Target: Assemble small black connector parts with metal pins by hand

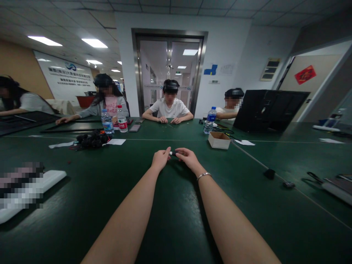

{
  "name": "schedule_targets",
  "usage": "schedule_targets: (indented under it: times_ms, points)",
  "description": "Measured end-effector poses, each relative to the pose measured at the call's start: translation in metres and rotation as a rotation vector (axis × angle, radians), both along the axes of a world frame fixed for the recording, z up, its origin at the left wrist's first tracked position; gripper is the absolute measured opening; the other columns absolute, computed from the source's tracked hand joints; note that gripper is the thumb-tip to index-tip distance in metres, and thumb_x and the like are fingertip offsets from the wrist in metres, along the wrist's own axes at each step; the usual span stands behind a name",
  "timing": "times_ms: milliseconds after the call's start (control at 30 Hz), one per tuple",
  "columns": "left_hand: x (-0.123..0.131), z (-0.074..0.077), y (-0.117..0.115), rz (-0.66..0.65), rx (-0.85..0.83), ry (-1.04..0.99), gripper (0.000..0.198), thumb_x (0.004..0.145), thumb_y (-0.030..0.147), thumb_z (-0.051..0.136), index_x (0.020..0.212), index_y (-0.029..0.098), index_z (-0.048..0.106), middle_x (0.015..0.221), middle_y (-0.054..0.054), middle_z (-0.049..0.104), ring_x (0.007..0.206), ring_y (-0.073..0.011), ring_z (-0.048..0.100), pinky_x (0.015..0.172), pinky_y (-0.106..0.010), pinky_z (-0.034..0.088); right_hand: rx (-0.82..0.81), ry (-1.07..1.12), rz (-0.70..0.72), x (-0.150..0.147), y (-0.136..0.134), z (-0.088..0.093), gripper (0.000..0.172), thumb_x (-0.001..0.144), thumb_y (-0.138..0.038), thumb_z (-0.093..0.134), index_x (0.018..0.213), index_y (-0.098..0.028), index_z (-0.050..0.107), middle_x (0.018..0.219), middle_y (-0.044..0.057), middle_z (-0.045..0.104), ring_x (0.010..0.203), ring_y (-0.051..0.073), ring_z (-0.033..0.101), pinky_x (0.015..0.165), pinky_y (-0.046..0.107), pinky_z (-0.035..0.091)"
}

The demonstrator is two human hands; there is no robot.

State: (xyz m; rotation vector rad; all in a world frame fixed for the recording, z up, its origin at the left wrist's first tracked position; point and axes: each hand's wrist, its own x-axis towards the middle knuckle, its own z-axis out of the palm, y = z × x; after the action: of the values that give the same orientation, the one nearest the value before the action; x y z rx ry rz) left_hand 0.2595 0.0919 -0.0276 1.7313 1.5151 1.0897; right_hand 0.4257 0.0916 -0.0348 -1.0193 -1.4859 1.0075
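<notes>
Both my arms stretch out over the dark green table (176, 220). My left hand (160, 158) and my right hand (186, 157) meet at the middle of it, fingers pinched together on a small dark part (173, 153) with a light metal bit. The part is too small to name. A bracelet (203, 176) sits on my right wrist.
A small cardboard box (219, 140) stands beyond my right hand. A pile of black parts (92, 140), paper slips and water bottles (107, 121) lie at the far left. Several people sit along the far side. A black panel (269, 110) stands right; tools (330, 183) lie near the right edge.
</notes>
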Motion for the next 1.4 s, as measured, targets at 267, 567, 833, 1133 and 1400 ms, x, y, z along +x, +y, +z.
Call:
schedule_targets:
  times_ms: [267,567,833,1133,1400]
  points:
    - [0.000,-0.002,0.002,0.031,0.001,0.022,0.061,0.082,0.065,0.033,0.056,0.019,0.063,0.065,-0.007,0.068,0.064,-0.0208,0.061,0.069,-0.033,0.043,-0.013,-0.022,-0.011,0.001,-0.002,0.002,0.040,0.063,-0.036,0.072,0.098,-0.015,0.067,0.081,0.002,0.064,0.057,0.008,0.053,0.055,0.023,0.044]
    - [-0.001,-0.007,0.005,-0.025,0.031,-0.056,0.059,0.085,0.064,0.029,0.067,0.018,0.062,0.069,-0.005,0.067,0.067,-0.0186,0.062,0.071,-0.031,0.045,-0.032,0.009,-0.033,0.001,-0.002,0.004,0.042,0.062,-0.038,0.072,0.097,-0.015,0.067,0.085,0.005,0.066,0.060,0.010,0.055,0.052,0.022,0.043]
    - [0.022,0.003,0.006,-0.060,-0.004,-0.493,0.032,0.092,0.038,0.035,0.115,0.022,0.051,0.116,-0.007,0.064,0.098,-0.0169,0.062,0.073,-0.027,0.048,-0.111,0.124,-0.107,-0.005,-0.006,0.011,0.037,0.067,-0.040,0.070,0.097,-0.018,0.066,0.086,0.005,0.068,0.057,0.009,0.056,0.048,0.020,0.041]
    - [0.027,0.015,-0.011,0.178,0.150,-0.576,0.039,0.094,0.043,0.021,0.097,0.018,0.051,0.094,-0.009,0.065,0.086,-0.0167,0.063,0.075,-0.029,0.049,-0.100,-0.027,-0.055,-0.061,-0.019,0.016,0.038,0.076,-0.039,0.063,0.109,-0.021,0.055,0.085,0.003,0.064,0.068,0.014,0.059,0.059,0.026,0.047]
    - [-0.140,0.011,-0.032,0.083,0.103,0.658,0.031,0.085,0.049,0.041,0.092,0.024,0.058,0.095,-0.007,0.066,0.086,-0.0238,0.062,0.073,-0.033,0.046,0.151,-1.140,-0.644,0.102,-0.065,0.043,0.052,0.083,-0.036,0.054,0.132,-0.023,0.045,0.117,0.017,0.057,0.103,0.033,0.053,0.083,0.047,0.042]
